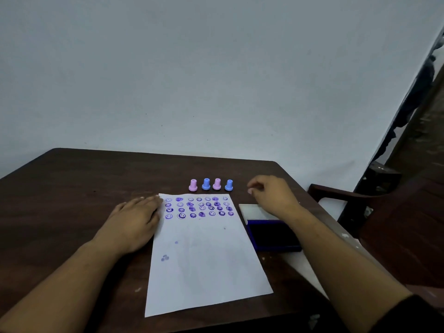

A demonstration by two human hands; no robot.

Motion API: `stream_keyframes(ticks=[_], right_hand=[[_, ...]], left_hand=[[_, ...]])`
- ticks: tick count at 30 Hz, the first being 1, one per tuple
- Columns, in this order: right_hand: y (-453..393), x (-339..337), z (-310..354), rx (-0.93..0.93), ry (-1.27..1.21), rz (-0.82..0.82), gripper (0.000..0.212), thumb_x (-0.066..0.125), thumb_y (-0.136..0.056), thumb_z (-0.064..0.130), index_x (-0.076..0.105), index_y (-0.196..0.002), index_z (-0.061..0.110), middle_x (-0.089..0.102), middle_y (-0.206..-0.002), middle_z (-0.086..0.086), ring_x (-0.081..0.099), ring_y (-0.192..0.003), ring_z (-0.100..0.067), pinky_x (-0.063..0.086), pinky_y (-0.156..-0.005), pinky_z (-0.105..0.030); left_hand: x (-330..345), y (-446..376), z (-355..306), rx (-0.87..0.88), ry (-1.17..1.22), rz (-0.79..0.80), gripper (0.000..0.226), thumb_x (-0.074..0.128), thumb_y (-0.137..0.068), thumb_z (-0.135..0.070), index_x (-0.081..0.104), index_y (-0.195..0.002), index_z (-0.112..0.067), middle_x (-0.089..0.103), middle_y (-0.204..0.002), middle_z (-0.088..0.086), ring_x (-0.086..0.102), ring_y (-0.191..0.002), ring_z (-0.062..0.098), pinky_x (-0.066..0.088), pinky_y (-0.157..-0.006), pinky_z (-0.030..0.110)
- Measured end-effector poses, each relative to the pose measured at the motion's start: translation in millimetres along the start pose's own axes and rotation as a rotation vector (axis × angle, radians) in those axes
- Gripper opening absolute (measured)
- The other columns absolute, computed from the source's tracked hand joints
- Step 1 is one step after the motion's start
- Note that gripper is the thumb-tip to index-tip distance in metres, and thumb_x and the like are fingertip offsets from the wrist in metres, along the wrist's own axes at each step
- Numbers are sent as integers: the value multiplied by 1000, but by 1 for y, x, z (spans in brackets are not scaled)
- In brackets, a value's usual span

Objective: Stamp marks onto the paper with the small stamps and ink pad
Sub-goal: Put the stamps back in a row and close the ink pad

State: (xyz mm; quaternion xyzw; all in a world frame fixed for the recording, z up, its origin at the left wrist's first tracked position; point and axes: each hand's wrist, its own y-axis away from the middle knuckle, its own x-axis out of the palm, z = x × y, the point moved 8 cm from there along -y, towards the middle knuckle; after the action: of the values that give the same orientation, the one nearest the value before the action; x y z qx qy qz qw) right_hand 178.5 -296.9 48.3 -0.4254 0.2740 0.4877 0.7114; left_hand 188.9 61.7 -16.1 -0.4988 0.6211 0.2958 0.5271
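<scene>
A white sheet of paper (204, 255) lies on the dark wooden table (72, 188), its top part covered with several rows of purple smiley marks. Beyond its far edge stand small stamps in a row: pink (193, 185), blue (206, 184), pink (217, 184), blue (229, 185). An open blue ink pad (272, 235) lies right of the paper, its white lid (252, 210) behind it. My left hand (134, 219) rests flat on the paper's left edge. My right hand (271, 193) hovers right of the stamps, fingers loosely curled, holding nothing.
A pale wall rises behind the table. A dark chair (384, 212) stands off the table's right edge. Faint purple smudges (165, 257) mark the paper's lower left.
</scene>
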Motion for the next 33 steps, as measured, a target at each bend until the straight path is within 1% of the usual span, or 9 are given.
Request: stream_keyframes(ticks=[3,5,7,11,15,22,26,28,33], right_hand=[[1,-6,-25,40,83,74,8,74,-91,30,76,-93,38,70,-86,21,65,-84,2,54,-79,-26],[1,-4,-35,43,139,125,8,74,-91,31,78,-97,36,65,-81,23,63,-82,0,51,-78,-25],[3,0,-41,42,175,174,9,72,-92,31,78,-99,34,66,-84,20,63,-87,-5,50,-79,-25],[6,9,-45,32,199,239,11,69,-95,28,78,-100,33,74,-100,10,67,-95,-12,56,-89,-32],[3,11,-44,18,229,245,13,68,-95,25,80,-101,29,76,-104,7,68,-96,-14,57,-90,-34],[0,10,-35,11,322,263,21,62,-93,16,77,-82,27,76,-95,5,68,-87,-18,58,-82,-35],[0,9,-31,-3,386,255,25,56,-91,14,66,-73,29,72,-91,5,67,-85,-21,59,-80,-37],[1,7,-29,-17,394,242,25,54,-92,15,63,-75,30,70,-91,5,66,-85,-21,59,-80,-38],[3,-9,-20,-75,384,148,17,53,-98,23,65,-91,32,70,-95,7,64,-86,-18,54,-80,-36]], left_hand=[[0,-3,2,-10,11,4,53,36,-101,-37,43,-151,-23,37,-162,-2,30,-151,17,25,-122,44],[0,-4,2,-15,3,10,53,37,-101,-36,43,-152,-22,36,-163,-1,29,-151,16,25,-122,44],[0,-4,2,-13,-17,12,54,37,-101,-37,41,-153,-23,34,-164,-4,28,-152,15,25,-123,44],[2,-4,2,-6,-25,14,54,36,-102,-37,40,-154,-24,33,-164,-5,27,-152,14,24,-123,44],[1,-5,2,-7,-24,14,53,35,-103,-35,38,-155,-25,32,-164,-6,25,-153,14,23,-124,43],[-4,-2,-1,-16,-24,-2,53,37,-103,-34,39,-155,-24,31,-165,-6,25,-152,13,22,-124,42],[-4,-3,-4,-24,-26,5,53,35,-104,-35,36,-156,-25,29,-165,-7,23,-153,12,20,-124,40],[-5,-3,-4,-27,-24,6,53,35,-104,-35,35,-156,-25,28,-166,-7,22,-153,12,20,-124,39],[-6,-1,-5,-24,-23,0,53,36,-104,-35,36,-156,-25,28,-166,-8,23,-153,12,20,-124,38]])
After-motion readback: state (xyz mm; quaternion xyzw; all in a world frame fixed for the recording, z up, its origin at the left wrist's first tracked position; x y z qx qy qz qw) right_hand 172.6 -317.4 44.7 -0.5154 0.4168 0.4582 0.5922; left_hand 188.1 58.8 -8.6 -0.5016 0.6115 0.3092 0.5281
